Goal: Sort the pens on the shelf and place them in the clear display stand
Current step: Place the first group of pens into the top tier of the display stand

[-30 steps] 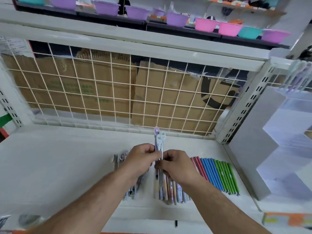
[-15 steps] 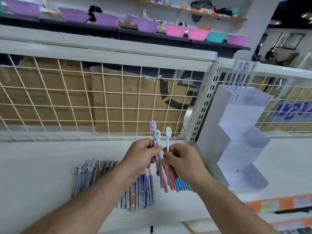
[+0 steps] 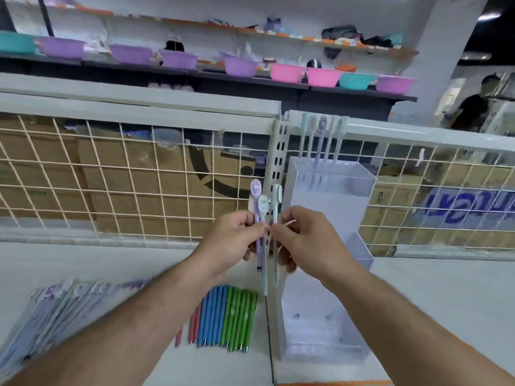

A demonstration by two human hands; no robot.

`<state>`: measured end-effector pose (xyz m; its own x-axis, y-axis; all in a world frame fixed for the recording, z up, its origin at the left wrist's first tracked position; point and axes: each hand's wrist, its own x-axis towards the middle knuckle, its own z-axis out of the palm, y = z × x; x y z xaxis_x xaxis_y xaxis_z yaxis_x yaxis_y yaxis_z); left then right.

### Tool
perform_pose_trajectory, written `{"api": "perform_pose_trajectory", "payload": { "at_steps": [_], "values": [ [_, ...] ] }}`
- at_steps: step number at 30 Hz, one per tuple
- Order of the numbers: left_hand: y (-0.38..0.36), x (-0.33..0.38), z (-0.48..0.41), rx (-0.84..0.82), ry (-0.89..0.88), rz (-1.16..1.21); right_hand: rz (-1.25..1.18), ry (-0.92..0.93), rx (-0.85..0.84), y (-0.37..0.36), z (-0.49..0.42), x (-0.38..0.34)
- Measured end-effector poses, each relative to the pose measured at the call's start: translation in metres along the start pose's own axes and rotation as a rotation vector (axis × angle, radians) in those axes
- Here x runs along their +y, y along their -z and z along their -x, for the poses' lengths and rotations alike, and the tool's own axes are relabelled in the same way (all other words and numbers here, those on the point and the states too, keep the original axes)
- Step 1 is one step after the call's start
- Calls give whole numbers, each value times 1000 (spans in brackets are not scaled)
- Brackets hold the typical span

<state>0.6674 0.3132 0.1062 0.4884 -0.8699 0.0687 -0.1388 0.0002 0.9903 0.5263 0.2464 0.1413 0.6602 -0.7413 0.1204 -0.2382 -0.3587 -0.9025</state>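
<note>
My left hand (image 3: pixel 232 242) pinches two upright pens, a purple-topped pen (image 3: pixel 256 196) and a pale green-topped pen (image 3: pixel 263 207). My right hand (image 3: pixel 302 240), close beside it, holds a third pale green pen (image 3: pixel 276 199) upright. Just to the right stands the clear stepped display stand (image 3: pixel 331 218), with several similar pens (image 3: pixel 320 140) standing in its top tier. On the white shelf (image 3: pixel 83 263) below lie pink, blue and green pens in a row (image 3: pixel 225 316), and a blurred row of pastel pens (image 3: pixel 55 302) at the left.
A white wire grid (image 3: pixel 125 176) backs the shelf, with cardboard boxes behind it. A perforated white upright (image 3: pixel 278 151) stands between two shelf bays. Coloured plastic bowls (image 3: pixel 289 72) line a higher shelf. A person (image 3: pixel 473 107) stands far right in the background.
The view has swung right, bringing the display stand nearer the centre. Both hands, lifted off the shelf with the pens a second ago, now hold them up beside the stand.
</note>
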Motion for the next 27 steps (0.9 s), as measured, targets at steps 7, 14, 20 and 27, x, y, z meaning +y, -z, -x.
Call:
{"api": "perform_pose_trajectory", "payload": {
  "at_steps": [7,14,20,27],
  "values": [
    [-49,24,-18,28,-16,42,12,10,23,64,-16,0],
    [-61,33,-39,33,-44,-9,5,90,259,121,-49,-20],
    [-61,39,-54,40,-70,1,16,107,450,156,-93,-32],
    [-57,40,-65,30,-90,-24,30,66,488,156,-125,-23]
  ]
}}
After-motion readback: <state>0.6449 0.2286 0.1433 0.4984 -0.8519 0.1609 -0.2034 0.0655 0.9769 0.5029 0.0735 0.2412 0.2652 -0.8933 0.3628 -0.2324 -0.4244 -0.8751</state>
